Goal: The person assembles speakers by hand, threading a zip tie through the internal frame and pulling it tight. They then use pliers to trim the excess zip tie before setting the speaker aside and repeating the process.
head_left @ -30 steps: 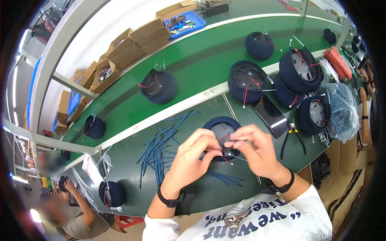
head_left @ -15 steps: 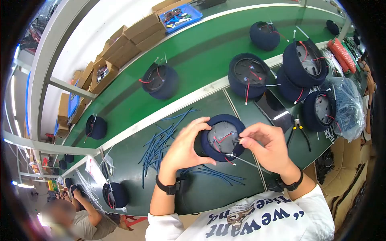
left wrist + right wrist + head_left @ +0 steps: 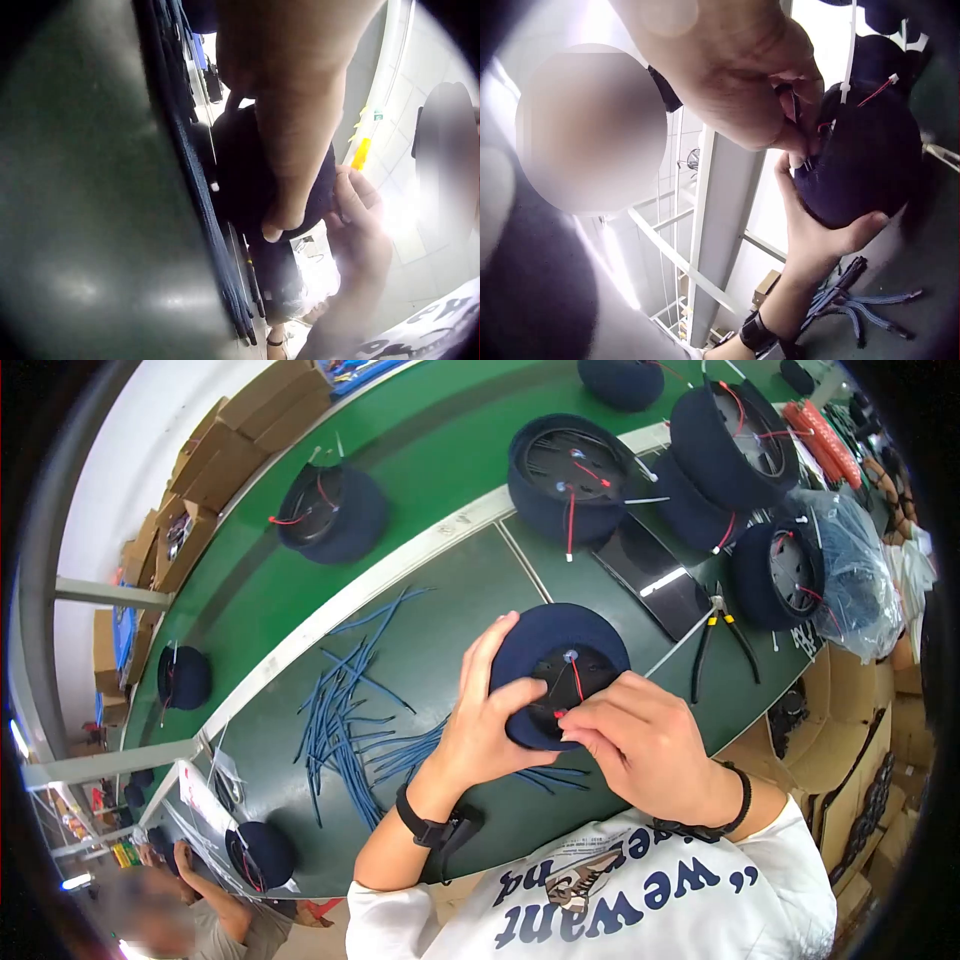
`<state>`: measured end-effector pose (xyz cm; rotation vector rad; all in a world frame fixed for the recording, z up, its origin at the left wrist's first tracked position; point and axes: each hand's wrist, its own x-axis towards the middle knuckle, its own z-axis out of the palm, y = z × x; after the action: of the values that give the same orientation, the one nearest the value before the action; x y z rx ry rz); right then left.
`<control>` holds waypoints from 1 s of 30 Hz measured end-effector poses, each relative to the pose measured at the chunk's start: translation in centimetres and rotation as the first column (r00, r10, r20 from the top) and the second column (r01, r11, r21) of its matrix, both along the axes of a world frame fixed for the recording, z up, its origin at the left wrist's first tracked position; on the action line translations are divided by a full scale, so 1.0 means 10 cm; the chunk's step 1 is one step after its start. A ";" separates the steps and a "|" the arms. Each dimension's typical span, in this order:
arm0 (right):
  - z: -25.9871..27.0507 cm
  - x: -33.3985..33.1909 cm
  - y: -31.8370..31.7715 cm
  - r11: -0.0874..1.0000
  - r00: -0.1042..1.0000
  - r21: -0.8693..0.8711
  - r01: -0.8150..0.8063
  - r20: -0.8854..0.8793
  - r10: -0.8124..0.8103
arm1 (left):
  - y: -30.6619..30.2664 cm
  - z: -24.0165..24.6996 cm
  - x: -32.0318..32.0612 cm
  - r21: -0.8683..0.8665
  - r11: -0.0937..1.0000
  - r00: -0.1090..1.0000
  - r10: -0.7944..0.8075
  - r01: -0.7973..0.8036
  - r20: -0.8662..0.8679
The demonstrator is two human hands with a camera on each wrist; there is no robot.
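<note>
Closest to me, my left hand [image 3: 488, 722] cups the cap [image 3: 545, 632] from the left. The fingers curl round its cloth side and the thumb lies on the rim. I think that grip is there to tilt the open face toward me and stop it turning. The cap is held up off the mat [image 3: 450, 590], between my two hands and just in front of my chest.

My right hand [image 3: 640, 748] comes in from the right with its fingers bunched. Thumb and forefinger pinch the lower end of the red wire [image 3: 577, 682], right against the cap's dark inner plate. The wrist view shows the pinch is tight, and the other fingers are folded out of the way.

Left of my hands, the blue tubes [image 3: 345, 710] lie loosely fanned on the mat, probably so one can be picked off without untangling. To the right, the pliers [image 3: 722, 640] lie within reach of my right hand, with the phone [image 3: 650, 575] just beyond them.

Further out, the other caps [image 3: 572, 472] sit face up with their wires showing. A clear bag [image 3: 855, 585] slumps at the right edge. Beyond that are the green belt [image 3: 440, 470] and the boxes [image 3: 205, 465].
</note>
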<state>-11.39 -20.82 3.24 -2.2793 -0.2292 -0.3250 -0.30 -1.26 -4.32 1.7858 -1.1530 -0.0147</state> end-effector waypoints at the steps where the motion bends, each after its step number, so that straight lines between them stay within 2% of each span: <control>1: -0.01 -0.02 0.00 1.000 1.000 -0.022 -0.003 -0.005 0.003 | 0.00 0.04 -0.03 -0.011 1.000 0.999 0.028 -0.028 0.017; 5: -0.12 -0.10 0.05 0.998 0.999 -0.064 0.028 -0.026 -0.030 | 0.03 -0.04 -0.07 -0.065 0.993 0.962 0.116 -0.104 0.245; 8: -0.16 -0.14 0.06 0.995 0.996 -0.051 0.087 -0.016 -0.088 | 0.06 -0.05 -0.06 -0.061 0.985 0.939 0.171 -0.161 0.299; 9: -0.17 -0.15 0.07 0.996 0.996 -0.028 0.089 -0.001 -0.089 | 0.06 -0.05 -0.07 -0.086 0.982 0.946 0.188 -0.171 0.265; 11: -0.19 -0.16 0.10 0.996 0.995 0.017 0.091 0.030 -0.091 | 0.09 -0.09 -0.07 -0.078 0.982 0.935 0.185 -0.170 0.303; 15: -0.26 -0.15 0.10 0.992 0.993 0.048 0.115 -0.021 -0.114 | 0.10 -0.09 -0.08 -0.084 0.979 0.888 0.202 -0.184 0.414; 23: -0.30 -0.13 0.07 0.976 0.992 0.189 0.112 -0.073 -0.100 | 0.07 -0.13 -0.10 -0.107 0.974 0.863 0.229 -0.202 0.450; 30: -0.30 -0.11 0.12 0.950 0.966 0.222 0.220 -0.184 -0.181 | 0.10 -0.11 -0.18 -0.039 0.971 0.824 0.220 -0.235 0.522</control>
<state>-12.54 -19.63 0.20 -2.0772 0.1223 -0.2555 -2.11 -0.24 -5.44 2.0056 -1.3028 0.6425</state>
